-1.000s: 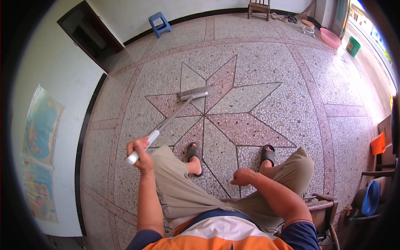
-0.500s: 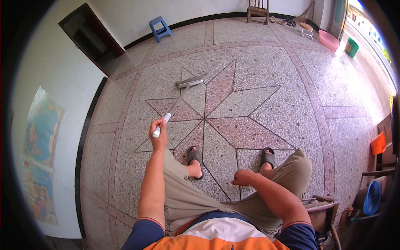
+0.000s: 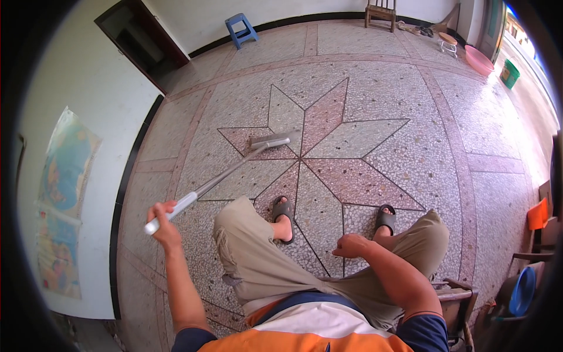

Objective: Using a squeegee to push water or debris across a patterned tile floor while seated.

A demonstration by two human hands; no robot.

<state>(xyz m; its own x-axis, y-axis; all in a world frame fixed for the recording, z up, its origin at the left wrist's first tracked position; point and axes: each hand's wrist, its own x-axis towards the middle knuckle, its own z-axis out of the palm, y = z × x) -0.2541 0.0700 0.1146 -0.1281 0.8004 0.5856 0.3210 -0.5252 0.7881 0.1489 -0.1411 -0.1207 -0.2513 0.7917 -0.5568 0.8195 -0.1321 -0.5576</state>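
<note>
My left hand point(image 3: 164, 224) is wrapped round the white grip of a flat mop point(image 3: 223, 175). Its metal pole slants away to the right, and its wide grey and white head point(image 3: 270, 141) lies on the star pattern of the floor, left of the star's centre. Over by my right knee, my right hand point(image 3: 352, 246) hangs closed in a loose fist above the floor. Nothing shows in its fingers. Both sandalled feet, the left sandal point(image 3: 282, 219) and the right sandal point(image 3: 385, 218), stand on the star's near part.
At the far wall stand a blue stool point(image 3: 241, 30) and a wooden chair point(image 3: 381, 14). A small round stool point(image 3: 447, 42), a pink basin point(image 3: 479, 61) and a green bucket point(image 3: 509, 74) are by the doorway. On the right are an orange container point(image 3: 536, 214) and a blue basin point(image 3: 522, 291).
My left hand has drawn back and to the left with the mop. The mop head has come nearer across the star. The right hand stays by my right knee.
</note>
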